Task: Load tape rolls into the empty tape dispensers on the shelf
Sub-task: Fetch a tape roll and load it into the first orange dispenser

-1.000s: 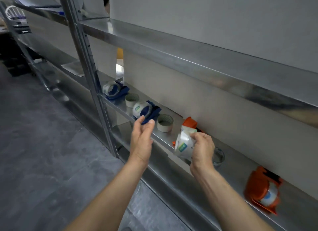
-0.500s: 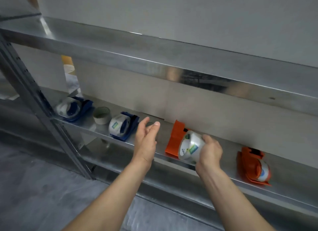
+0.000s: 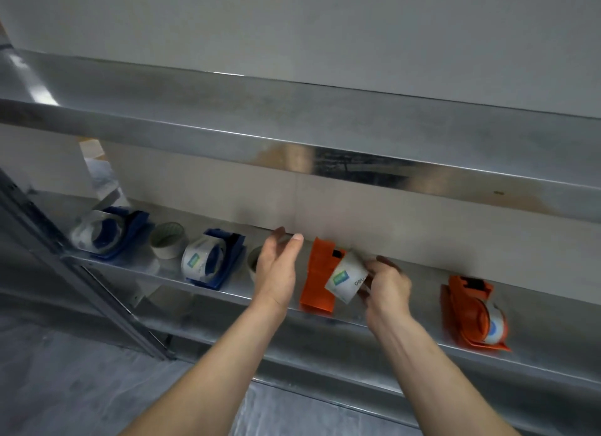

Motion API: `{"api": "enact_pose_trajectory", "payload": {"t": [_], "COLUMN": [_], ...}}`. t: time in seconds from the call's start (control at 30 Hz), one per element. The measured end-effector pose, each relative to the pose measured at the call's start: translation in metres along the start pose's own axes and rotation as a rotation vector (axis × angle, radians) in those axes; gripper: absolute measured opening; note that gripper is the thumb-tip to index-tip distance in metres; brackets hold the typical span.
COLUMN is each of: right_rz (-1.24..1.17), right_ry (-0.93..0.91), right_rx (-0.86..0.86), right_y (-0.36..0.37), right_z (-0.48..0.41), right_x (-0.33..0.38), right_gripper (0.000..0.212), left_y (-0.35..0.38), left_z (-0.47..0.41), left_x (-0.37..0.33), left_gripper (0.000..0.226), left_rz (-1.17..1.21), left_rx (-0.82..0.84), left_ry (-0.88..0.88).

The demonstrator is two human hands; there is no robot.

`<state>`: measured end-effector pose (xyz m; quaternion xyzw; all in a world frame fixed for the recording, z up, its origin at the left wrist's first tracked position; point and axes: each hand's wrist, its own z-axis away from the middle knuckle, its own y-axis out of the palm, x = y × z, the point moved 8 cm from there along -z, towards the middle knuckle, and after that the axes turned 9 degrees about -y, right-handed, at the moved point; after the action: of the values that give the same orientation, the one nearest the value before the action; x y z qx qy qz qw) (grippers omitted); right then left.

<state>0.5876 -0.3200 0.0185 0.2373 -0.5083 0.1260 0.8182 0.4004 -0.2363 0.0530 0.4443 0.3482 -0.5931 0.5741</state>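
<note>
One metal shelf [image 3: 227,297] carries the orange dispenser [image 3: 317,282], against which a tape roll [image 3: 345,280] is held. Light, rigid and slick, it is judged best gripped across its rim. The right hand [image 3: 387,286] is closed around it; the left hand [image 3: 276,269] is raised beside, fingers loosely spread and empty.
</note>
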Motion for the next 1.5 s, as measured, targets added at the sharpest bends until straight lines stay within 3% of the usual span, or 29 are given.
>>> {"api": "enact_pose_trajectory", "payload": {"t": [0.37,0.53,0.7,0.83,0.97,1.13,1.33,1.5], "right_rz": [0.158,0.15,0.15,0.212,0.302,0.33,0.317,0.461], "right_ry": [0.033,0.045,0.063,0.079,-0.006,0.014,0.029,0.083], "right_rx": [0.119,0.131,0.111,0.151,0.187,0.181,0.065,0.09], "right_y": [0.018,0.025,0.035,0.051,0.069,0.068,0.062,0.052], "right_z": [-0.025,-0.024,-0.023,-0.023,-0.02,-0.022,-0.023,-0.022], "right_x": [-0.002,0.0,-0.004,-0.019,-0.021,-0.016,-0.022,-0.039], "right_gripper": [0.025,0.024,0.027,0.031,0.038,0.036,0.015,0.008], "left_y": [0.019,0.034,0.037,0.037,0.039,0.035,0.031,0.026], "left_z": [-0.03,-0.044,-0.06,-0.073,-0.083,-0.093,-0.095,-0.093], "left_x": [0.009,0.019,0.025,0.032,0.037,0.041,0.043,0.061], "left_gripper": [0.038,0.043,0.033,0.046,0.035,0.04,0.038,0.026], "left_rz": [-0.076,-0.14,-0.175,-0.176,-0.164,-0.169,-0.226,-0.443], "left_rx": [-0.022,0.056,0.144,0.17,0.199,0.213,0.212,0.237], "left_ry": [-0.073,-0.178,-0.274,-0.364,-0.415,-0.455,-0.492,-0.442]}}
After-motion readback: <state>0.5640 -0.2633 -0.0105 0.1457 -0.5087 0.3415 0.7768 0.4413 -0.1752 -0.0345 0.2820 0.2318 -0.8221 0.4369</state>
